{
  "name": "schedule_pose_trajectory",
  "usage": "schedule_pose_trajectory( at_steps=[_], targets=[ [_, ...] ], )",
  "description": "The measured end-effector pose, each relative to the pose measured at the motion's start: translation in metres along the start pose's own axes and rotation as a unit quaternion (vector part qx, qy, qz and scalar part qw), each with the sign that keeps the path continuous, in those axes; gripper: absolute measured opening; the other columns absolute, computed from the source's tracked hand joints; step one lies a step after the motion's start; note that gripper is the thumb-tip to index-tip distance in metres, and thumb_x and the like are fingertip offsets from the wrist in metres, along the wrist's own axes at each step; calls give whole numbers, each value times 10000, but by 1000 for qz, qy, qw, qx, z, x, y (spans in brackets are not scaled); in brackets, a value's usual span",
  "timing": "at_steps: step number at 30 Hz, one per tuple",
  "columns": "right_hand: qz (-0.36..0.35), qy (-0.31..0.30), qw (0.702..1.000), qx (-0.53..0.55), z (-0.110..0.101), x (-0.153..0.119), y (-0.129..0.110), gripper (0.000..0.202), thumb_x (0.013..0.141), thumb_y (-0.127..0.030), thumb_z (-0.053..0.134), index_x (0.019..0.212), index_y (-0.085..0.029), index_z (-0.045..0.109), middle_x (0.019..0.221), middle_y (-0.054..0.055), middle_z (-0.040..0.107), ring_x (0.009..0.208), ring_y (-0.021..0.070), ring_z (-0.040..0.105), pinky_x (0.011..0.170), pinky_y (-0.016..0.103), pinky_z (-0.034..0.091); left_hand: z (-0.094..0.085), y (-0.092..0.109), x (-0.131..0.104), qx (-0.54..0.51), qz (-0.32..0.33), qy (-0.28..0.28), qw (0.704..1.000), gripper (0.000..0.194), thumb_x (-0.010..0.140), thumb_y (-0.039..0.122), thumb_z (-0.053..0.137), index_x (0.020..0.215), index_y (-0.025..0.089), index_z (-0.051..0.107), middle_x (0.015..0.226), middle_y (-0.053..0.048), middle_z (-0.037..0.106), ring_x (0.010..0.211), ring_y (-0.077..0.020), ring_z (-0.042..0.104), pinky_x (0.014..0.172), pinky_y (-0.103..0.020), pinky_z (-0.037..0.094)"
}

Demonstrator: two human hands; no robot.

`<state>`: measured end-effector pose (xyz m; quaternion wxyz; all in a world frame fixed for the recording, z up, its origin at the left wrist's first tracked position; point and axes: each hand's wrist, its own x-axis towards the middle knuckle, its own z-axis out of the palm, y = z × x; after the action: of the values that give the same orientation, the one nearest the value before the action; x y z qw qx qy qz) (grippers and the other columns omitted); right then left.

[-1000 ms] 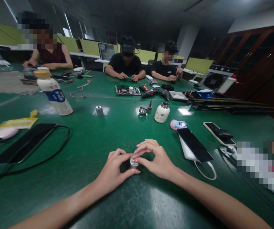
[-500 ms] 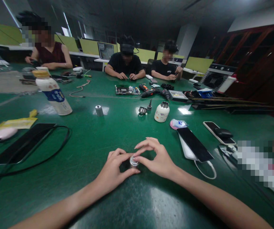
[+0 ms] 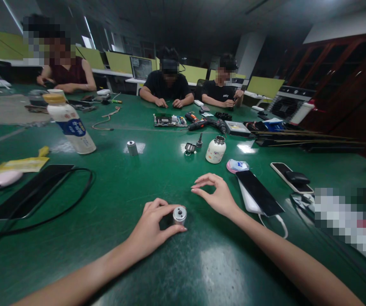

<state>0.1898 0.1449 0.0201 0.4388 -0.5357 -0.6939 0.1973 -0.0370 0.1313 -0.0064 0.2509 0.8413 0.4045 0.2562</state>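
A small silver metal cylinder (image 3: pixel 179 216) stands upright on the green table, with a dark central hole and smaller dark spots showing on its top face. My left hand (image 3: pixel 152 221) grips it from the left between thumb and fingers. Up and to the right of it, apart from the cylinder, my right hand (image 3: pixel 216 193) hovers with thumb and index fingertips brought together in a pinch. Whatever those fingertips may hold is too small to make out. Farther off, a similar grey cylinder (image 3: pixel 132 148) stands alone on the table.
A white flask (image 3: pixel 216 150), steel cup-shaped lid (image 3: pixel 189 148) and dark pointed bit (image 3: pixel 199 140) stand ahead. Right lie a phone on a white power bank (image 3: pixel 259 193) and another phone (image 3: pixel 291 177). Left are a bottle (image 3: pixel 72 125), tablet (image 3: pixel 29 191) and black cable (image 3: pixel 89 185). People sit opposite.
My right hand has lifted off the cylinder's top and moved up and to the right, its fingertips closer together. The top face is now uncovered. My left hand keeps its grip.
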Motion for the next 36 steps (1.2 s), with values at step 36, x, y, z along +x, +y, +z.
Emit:
schedule_pose_trajectory(
  at_steps=[36],
  targets=[
    [-9,26,998,56,-3,-4,-24,175,800,-305,731,932,-232,644,861,23,758,932,232,699,976,430,393,0,1,1,-10,0,0,1000,398,754,502,732,1096,301,697,913,-20,649,916,-227,556,852,-375,395]
  ],
)
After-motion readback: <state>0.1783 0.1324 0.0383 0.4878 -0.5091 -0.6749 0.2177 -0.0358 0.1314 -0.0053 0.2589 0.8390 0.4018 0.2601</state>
